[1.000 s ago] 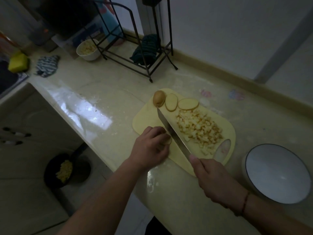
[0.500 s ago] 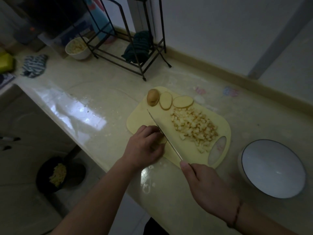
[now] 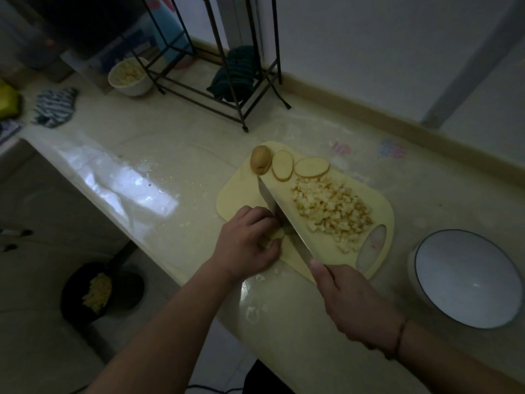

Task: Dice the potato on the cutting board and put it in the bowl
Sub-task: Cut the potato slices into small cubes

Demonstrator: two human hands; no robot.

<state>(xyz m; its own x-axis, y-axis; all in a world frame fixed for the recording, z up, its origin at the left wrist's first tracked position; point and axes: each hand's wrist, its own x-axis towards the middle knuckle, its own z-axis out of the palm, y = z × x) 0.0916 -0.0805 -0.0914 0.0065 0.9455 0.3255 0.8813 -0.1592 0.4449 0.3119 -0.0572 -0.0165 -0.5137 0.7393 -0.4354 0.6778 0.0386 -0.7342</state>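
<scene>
1. Potato work is spread over the cutting board [image 3: 238,191], which lies near the front edge of the worktop [image 3: 159,143]: a heap of diced potato [image 3: 332,211] fills the middle of the board, and an unpeeled end piece [image 3: 260,160] and two flat slices [image 3: 298,166] wait at its far end.
2. Left hand [image 3: 247,245] has its fingers curled down on a small potato piece [image 3: 277,234] at the near side of the board, pinning it.
3. Right hand [image 3: 352,302] is wrapped around the handle of the knife [image 3: 279,220], whose blade runs across the board just beside the left fingertips.
4. Judged from this, dicing is well past halfway; the held piece, the two slices and the end piece are left to cut.
5. Nothing is in the bowl [image 3: 466,280] yet; it sits to the right of the board, so the whole transfer is still to do.
6. Around: a wire rack [image 3: 216,81] with a dark cloth [image 3: 235,75] toward the back edge, a small white bowl of cut bits [image 3: 129,76] and a striped cloth [image 3: 55,106] at the far left. None of these blocks the way from board to bowl.
</scene>
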